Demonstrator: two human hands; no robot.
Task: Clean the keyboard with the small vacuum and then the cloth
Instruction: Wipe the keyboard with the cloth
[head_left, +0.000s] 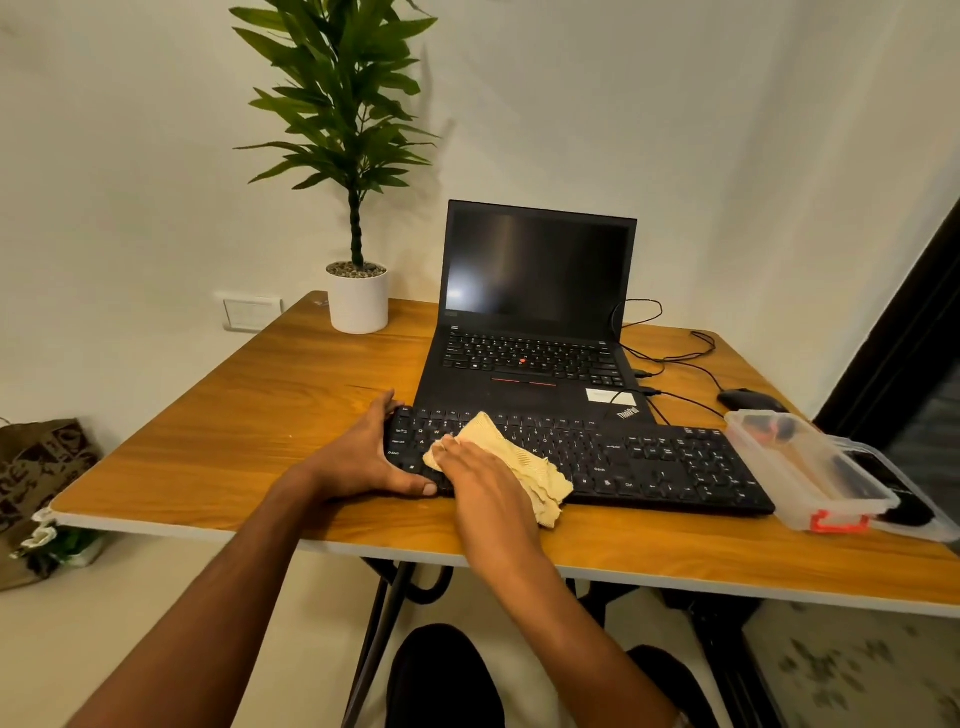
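The soft, limp cloth (519, 462) bunches easily under the flat-pressing right hand (483, 478); the light, stiff keyboard (649, 462) may slide, so the left hand (363, 457) grips its end on the bench (234, 415).

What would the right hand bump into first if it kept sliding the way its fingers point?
Probably the left hand gripping the keyboard end; the right hand with its cloth points up-left toward it, though depth is unclear.
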